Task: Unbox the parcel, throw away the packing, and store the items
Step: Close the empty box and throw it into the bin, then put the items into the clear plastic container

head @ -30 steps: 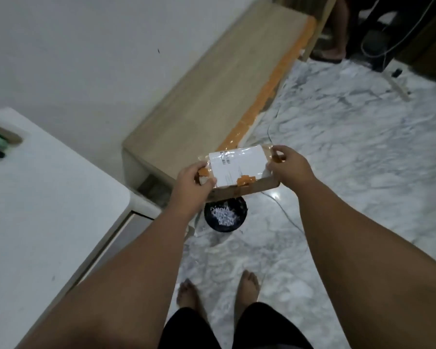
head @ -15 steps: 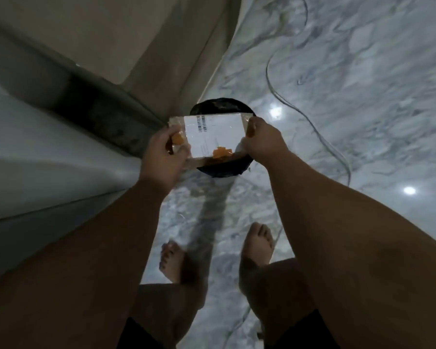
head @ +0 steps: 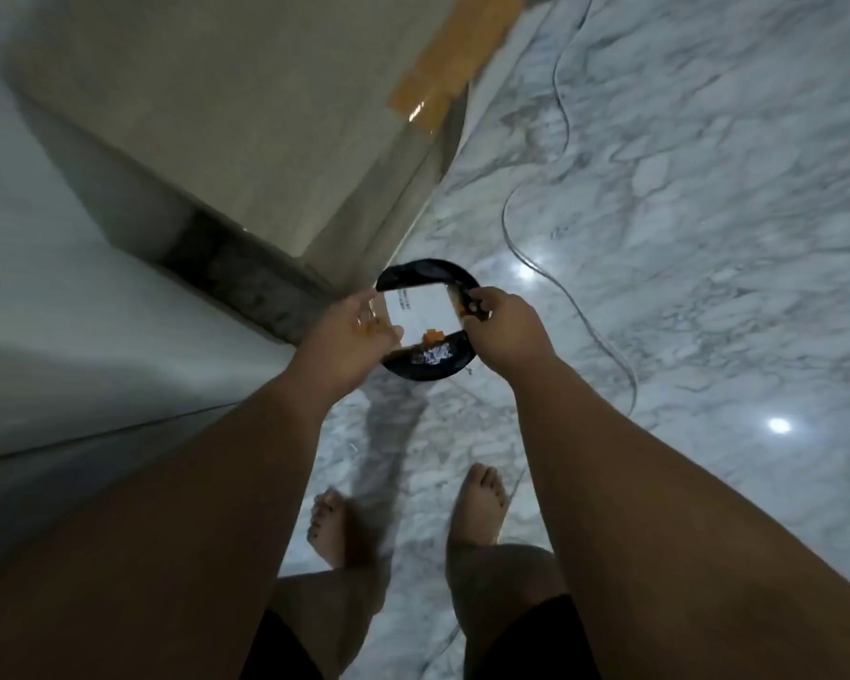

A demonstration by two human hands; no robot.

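Head view: within the last second the flat clear-wrapped parcel [head: 420, 311], with its white label and orange tape patches, has come down from in front of the wooden surface to just over the round black bin [head: 425, 378] on the floor. The person has bent low over it. The left hand [head: 354, 336] pinches the parcel's left edge with the thumb across its face. The right hand [head: 504, 331] grips the right edge with curled fingers. The parcel sits level across the bin's mouth, covering most of it, and is not yet let go. This looks like the throw-away step about to finish; whether anything remains inside the wrapping cannot be told.

Count:
- one parcel
- one bin, holding a single heap of white shreds [head: 430, 356]
- two hands
- two bare feet
- one thin cable [head: 506, 218] snaking over the grey-veined marble floor [head: 707, 238]
- two light reflections on that floor
- one pale wooden surface [head: 217, 115] with orange tape
- one white surface [head: 70, 336] at left
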